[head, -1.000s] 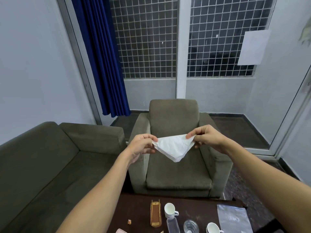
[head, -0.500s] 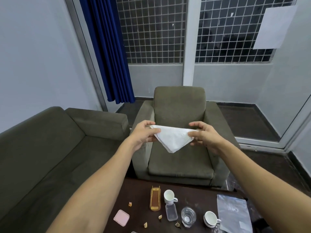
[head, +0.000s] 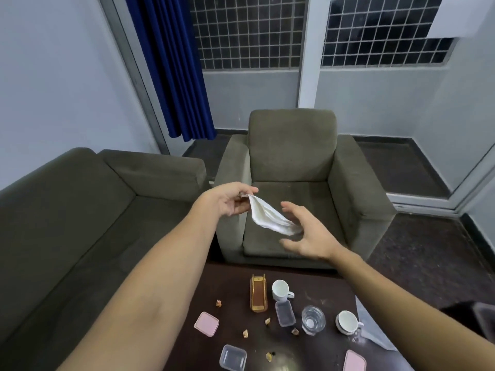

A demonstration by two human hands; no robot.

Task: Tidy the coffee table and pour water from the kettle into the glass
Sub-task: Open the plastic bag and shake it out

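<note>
cloth (head: 270,218) now lower, pinched only by left hand (head: 230,200) fingers, right hand (head: 308,236) fingers spread; glass (head: 313,319) and cup (head: 280,289) empty

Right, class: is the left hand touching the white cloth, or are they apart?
Touching. In the head view the left hand pinches the top corner of the white cloth between thumb and fingers.

The left forearm (head: 150,277) and the right forearm (head: 401,303) are bare along their whole visible length, with skin showing up to the wrists. The left hand (head: 227,200) and the right hand (head: 312,238) appear bare too, though the right hand's fingers (head: 290,207) are blurred.
</note>
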